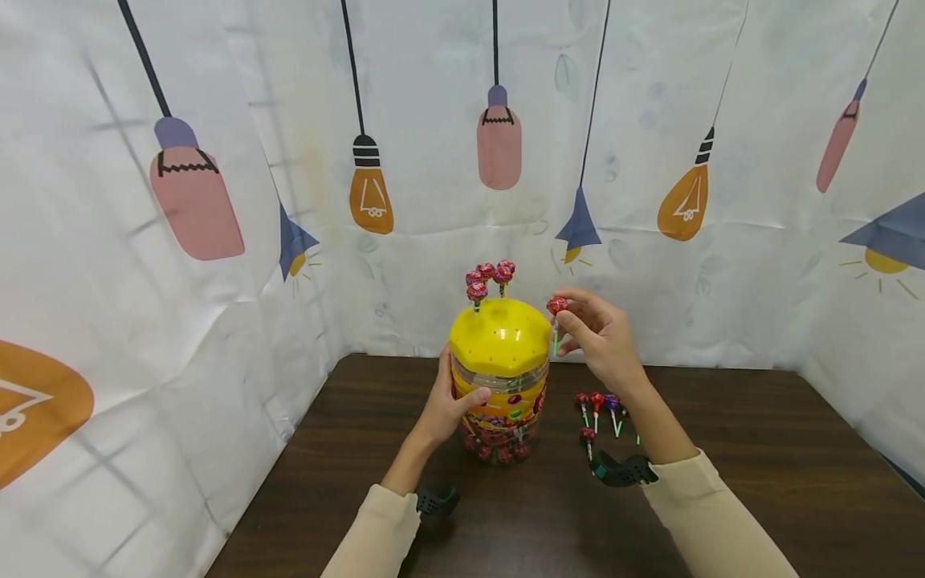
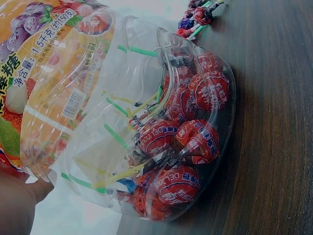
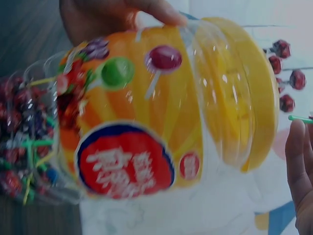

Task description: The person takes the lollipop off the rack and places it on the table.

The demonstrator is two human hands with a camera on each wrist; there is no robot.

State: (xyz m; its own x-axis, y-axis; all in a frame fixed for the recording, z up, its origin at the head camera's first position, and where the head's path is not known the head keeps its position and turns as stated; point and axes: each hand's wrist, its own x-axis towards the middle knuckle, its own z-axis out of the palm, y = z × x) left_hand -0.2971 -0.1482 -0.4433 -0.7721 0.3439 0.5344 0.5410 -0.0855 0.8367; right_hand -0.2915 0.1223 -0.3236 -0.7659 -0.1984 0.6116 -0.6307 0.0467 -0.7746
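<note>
A clear jar point(image 1: 509, 405) with an orange label stands on the table, lollipops visible in its bottom point(image 2: 181, 137). My left hand point(image 1: 442, 405) grips its side, the thumb lying across the front. On top is a yellow domed lid point(image 1: 501, 341) dotted with small holes. Several red-wrapped lollipops point(image 1: 486, 271) stand upright in the lid's far left part. Beside the lid's right edge, my right hand point(image 1: 605, 333) pinches a red lollipop point(image 1: 556, 305), its green stick pointing down. In the right wrist view, that green stick point(image 3: 299, 119) shows near the fingertips.
Several loose lollipops point(image 1: 596, 401) lie on the dark wooden table point(image 1: 730, 449), right of the jar and partly behind my right forearm. A white curtain point(image 1: 433, 297) printed with lamps hangs behind and at the sides. Each wrist wears a black band point(image 1: 623, 470).
</note>
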